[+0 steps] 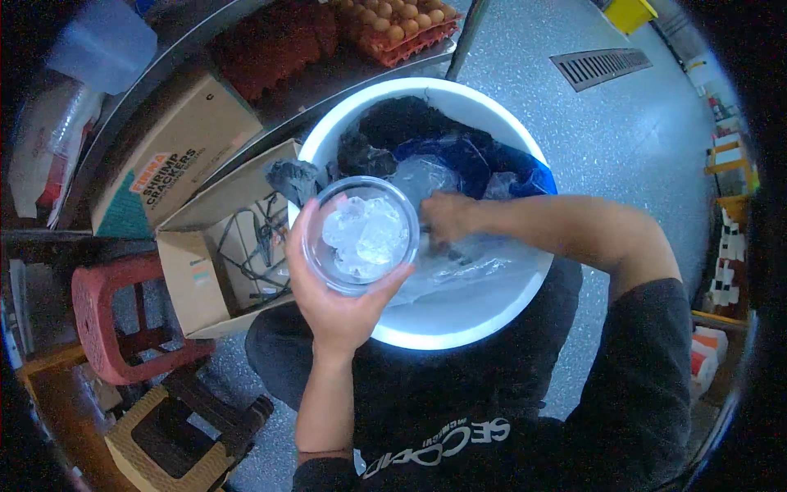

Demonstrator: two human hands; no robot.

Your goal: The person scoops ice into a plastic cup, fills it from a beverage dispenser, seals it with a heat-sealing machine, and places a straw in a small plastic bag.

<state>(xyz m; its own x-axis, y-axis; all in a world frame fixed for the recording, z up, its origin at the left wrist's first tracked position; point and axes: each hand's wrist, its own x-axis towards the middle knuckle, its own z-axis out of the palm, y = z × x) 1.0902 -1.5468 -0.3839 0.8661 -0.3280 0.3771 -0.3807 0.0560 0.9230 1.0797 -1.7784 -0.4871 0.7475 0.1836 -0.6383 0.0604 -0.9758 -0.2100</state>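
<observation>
My left hand (340, 316) is wrapped around a clear round cup (359, 182), held over the left edge of a white round tub (426, 339). Clear lumps that look like ice (365, 234) lie inside the cup. Deeper in the tub, my right hand (447, 217) reaches in beside a clear plastic bag (426, 174); its fingers are blurred and partly hidden, so what they touch does not show. Black plastic (402, 123) and blue plastic (467, 168) line the tub's far side. The tub stands between my knees.
An open cardboard box (193, 283) with dark cords sits left of the tub, near a red stool (115, 320). Behind it, a metal shelf carries a closed carton (176, 152) and egg trays (402, 33). A floor drain grate (602, 67) lies at far right.
</observation>
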